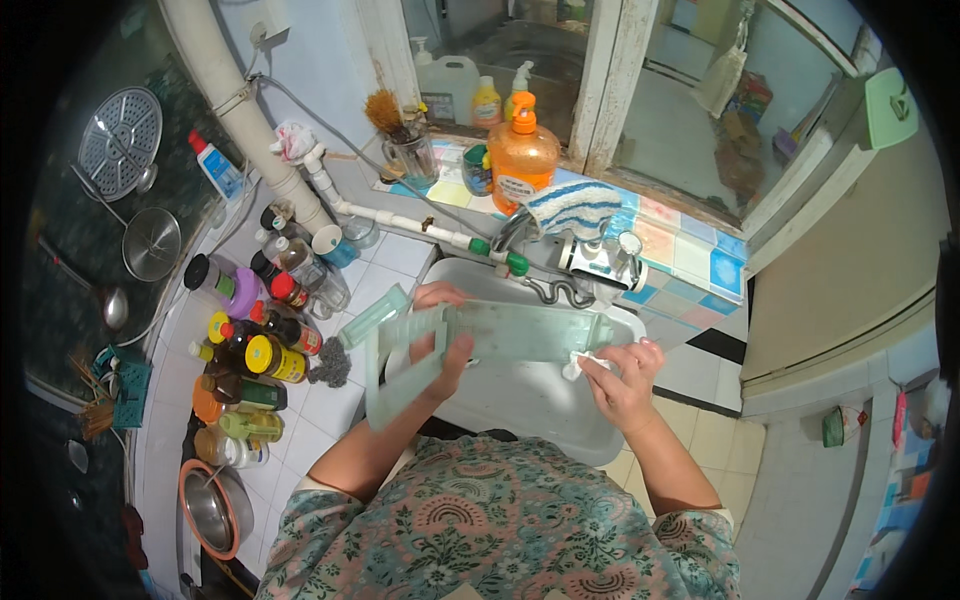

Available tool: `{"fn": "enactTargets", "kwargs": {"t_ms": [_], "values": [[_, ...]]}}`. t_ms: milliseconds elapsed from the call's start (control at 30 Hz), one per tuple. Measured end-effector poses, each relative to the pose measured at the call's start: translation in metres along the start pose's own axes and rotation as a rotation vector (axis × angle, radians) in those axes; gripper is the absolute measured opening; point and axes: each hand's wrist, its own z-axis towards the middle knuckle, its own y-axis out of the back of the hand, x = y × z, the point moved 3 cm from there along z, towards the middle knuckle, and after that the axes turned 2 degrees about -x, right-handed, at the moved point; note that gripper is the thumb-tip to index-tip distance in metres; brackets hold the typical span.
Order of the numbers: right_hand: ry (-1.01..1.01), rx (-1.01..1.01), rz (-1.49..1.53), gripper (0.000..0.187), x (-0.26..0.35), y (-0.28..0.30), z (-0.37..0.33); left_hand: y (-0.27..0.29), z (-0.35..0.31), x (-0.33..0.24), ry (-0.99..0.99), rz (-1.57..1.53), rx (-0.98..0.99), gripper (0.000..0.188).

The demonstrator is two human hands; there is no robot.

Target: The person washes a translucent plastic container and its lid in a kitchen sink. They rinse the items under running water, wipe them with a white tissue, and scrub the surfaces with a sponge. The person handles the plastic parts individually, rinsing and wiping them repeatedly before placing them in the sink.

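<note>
My left hand (449,360) grips a long, pale green translucent plastic container (530,332) near its wide left end. That end flares into a rectangular rim, and the piece is held level over a grey-white sink basin (520,412). At the container's right end, my right hand (624,380) pinches a small white wad (580,366), cloth or tissue, against or right beside its edge. Another pale green plastic piece (376,314) lies on the tiled counter, left of my left hand. A grey scouring pad (330,364) sits just below it.
Bottles and jars (276,358) crowd the counter at left, with a metal bowl (208,508) nearer me. Behind the basin are a faucet (516,232) with a striped cloth (574,208), and a large orange pump bottle (522,155) on the ledge. White pipe (400,218) runs along the wall.
</note>
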Motion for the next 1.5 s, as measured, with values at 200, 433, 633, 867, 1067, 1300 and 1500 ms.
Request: {"fn": "enactTargets", "kwargs": {"t_ms": [200, 433, 633, 867, 1067, 1300, 1500], "values": [[-0.572, -0.315, 0.577, 0.020, -0.020, 0.004, -0.012, -0.005, 0.000, 0.005, 0.141, -0.142, -0.058, 0.028], [-0.902, -0.047, 0.932, 0.031, -0.031, -0.019, 0.009, -0.016, -0.001, -0.003, -0.009, 0.021, 0.029, 0.031], [-0.903, 0.047, 0.617, 0.035, -0.034, -0.030, 0.007, -0.030, -0.005, -0.023, -0.040, 0.058, 0.002, 0.037], [-0.701, 0.214, 0.483, 0.059, -0.028, -0.043, 0.000, -0.024, 0.003, -0.019, -0.048, 0.126, 0.002, 0.042], [-0.842, 0.315, 0.495, 0.061, -0.028, -0.046, 0.006, -0.025, 0.010, -0.027, -0.051, 0.225, 0.086, 0.038], [-0.925, 0.241, 0.548, 0.045, -0.038, -0.043, 0.011, -0.025, 0.005, -0.017, -0.030, 0.182, 0.020, 0.034], [-1.155, -0.250, 1.097, 0.031, -0.047, -0.057, -0.009, -0.023, 0.004, -0.005, -0.015, 0.190, -0.056, 0.033]]}}
